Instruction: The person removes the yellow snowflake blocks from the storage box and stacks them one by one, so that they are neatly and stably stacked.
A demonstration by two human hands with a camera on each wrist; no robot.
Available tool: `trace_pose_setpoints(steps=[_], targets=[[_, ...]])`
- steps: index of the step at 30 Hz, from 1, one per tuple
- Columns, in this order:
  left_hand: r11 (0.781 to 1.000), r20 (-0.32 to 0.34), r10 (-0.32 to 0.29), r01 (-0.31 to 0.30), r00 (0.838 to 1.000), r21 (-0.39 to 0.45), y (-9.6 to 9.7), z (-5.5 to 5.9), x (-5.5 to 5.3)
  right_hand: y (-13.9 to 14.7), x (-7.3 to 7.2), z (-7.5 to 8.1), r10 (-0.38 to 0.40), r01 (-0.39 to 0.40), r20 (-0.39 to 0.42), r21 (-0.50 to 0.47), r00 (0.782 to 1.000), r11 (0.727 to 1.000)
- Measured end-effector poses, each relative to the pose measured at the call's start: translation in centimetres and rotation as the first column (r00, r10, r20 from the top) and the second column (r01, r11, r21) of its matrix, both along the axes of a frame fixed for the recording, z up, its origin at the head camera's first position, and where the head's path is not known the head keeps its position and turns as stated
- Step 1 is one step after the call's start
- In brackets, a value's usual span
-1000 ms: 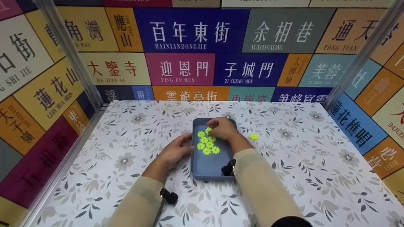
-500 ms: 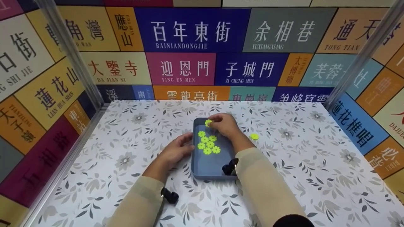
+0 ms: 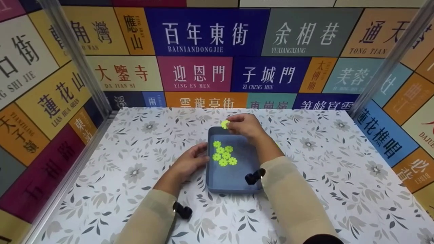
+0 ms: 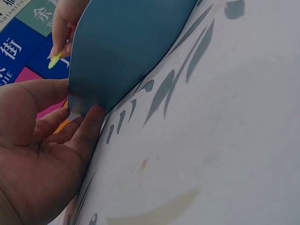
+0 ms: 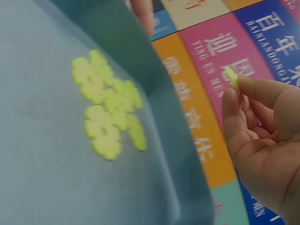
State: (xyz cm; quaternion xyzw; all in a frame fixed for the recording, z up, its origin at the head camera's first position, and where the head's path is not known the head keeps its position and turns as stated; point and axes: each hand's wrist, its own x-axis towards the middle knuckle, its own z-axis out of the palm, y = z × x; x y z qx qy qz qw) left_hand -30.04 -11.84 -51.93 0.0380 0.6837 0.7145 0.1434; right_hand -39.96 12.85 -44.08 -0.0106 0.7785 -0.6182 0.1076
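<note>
My right hand [image 3: 245, 127] pinches a yellow-green snowflake building disc [image 3: 224, 124] between thumb and fingertips, above the far rim of a blue-grey tray [image 3: 230, 179]. In the right wrist view that disc [image 5: 231, 76] appears nearly edge-on. Several matching flower-shaped discs [image 3: 223, 162] lie flat and bunched in the left part of the tray, some overlapping. My left hand [image 3: 188, 162] holds the tray's left wall; the left wrist view has one digit [image 4: 91, 124] against its outer face and another reaching behind the rim.
The tray stands on a table [image 3: 145, 152] with a white leaf-and-flower cover. Coloured panels [image 3: 206, 32] with printed characters rise at the back and both sides. Small black wrist cameras [image 3: 183, 210] stick out from both sleeves.
The right hand has lifted the disc from the tray's pile and moved it away past the far rim. A loose disc right of the tray is now hidden by the right forearm. The left hand stays put.
</note>
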Motion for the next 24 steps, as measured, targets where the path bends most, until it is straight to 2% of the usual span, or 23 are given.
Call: trace_pose_setpoints(steps=[6, 12, 18, 24], targets=[[1.000, 0.008, 0.012, -0.012, 1.000, 0.002, 0.0, -0.2, -0.1, 2.0, 1.1, 1.2, -0.001, 0.001, -0.007, -0.032, 1.000, 1.000], [0.999, 0.009, 0.025, -0.025, 1.000, -0.021, 0.0, -0.3, -0.1, 4.9, 2.3, 1.6, 0.001, -0.004, -0.054, -0.049, 0.999, 0.999], [1.000, 0.006, 0.016, -0.016, 1.000, 0.001, 0.1, -0.3, -0.1, 7.6, 3.2, 1.7, -0.040, 0.033, -0.063, -0.103, 0.997, 0.994], [1.000, -0.002, 0.019, -0.019, 1.000, 0.002, 0.1, -0.2, 0.1, 9.9, 3.6, 1.1, -0.065, 0.057, -0.045, -0.156, 0.997, 0.986]])
